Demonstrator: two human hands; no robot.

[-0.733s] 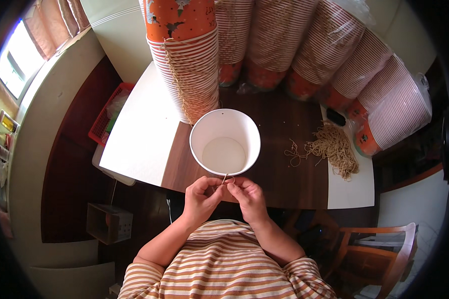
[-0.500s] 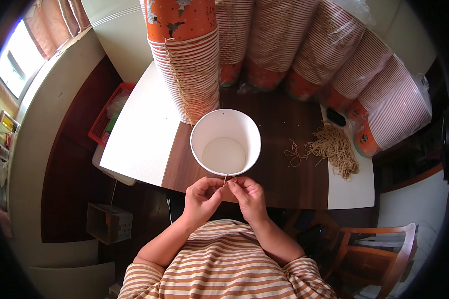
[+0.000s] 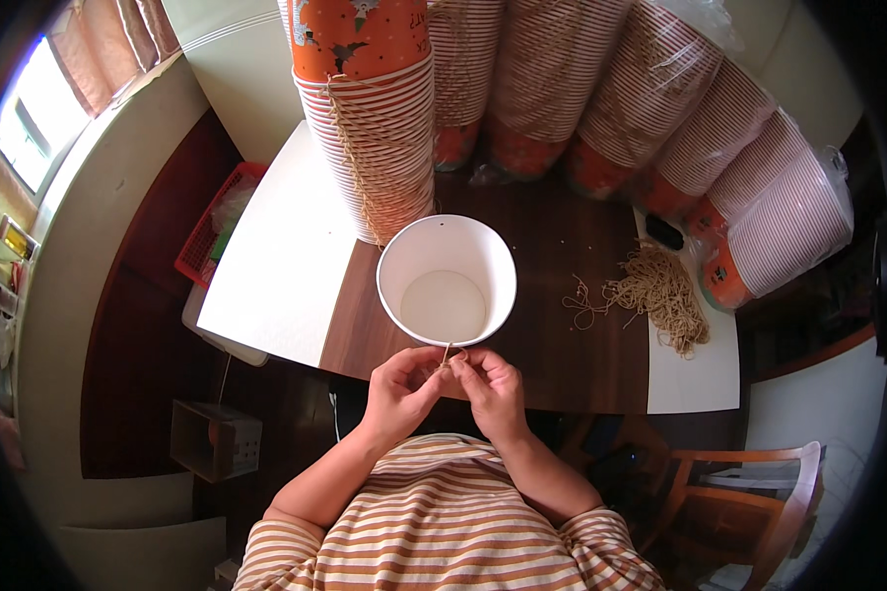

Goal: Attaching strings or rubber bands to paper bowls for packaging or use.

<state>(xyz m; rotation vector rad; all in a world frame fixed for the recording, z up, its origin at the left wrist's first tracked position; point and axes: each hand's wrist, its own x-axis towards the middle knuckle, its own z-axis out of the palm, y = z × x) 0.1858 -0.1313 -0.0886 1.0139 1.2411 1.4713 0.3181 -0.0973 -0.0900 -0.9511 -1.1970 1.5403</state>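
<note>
A white paper bucket (image 3: 446, 281) stands open side up on the dark wooden table (image 3: 562, 364), just in front of me. My left hand (image 3: 401, 385) and my right hand (image 3: 491, 386) meet at its near rim. Both pinch a short piece of tan string (image 3: 446, 356) that rises to the rim. The fingertips of the two hands touch each other around the string.
Tall stacks of orange and white paper buckets (image 3: 370, 108) lean across the back of the table. A heap of tan strings (image 3: 655, 295) lies at the right. A red basket (image 3: 212, 231) sits on the floor at the left, a wooden chair (image 3: 749, 502) at the lower right.
</note>
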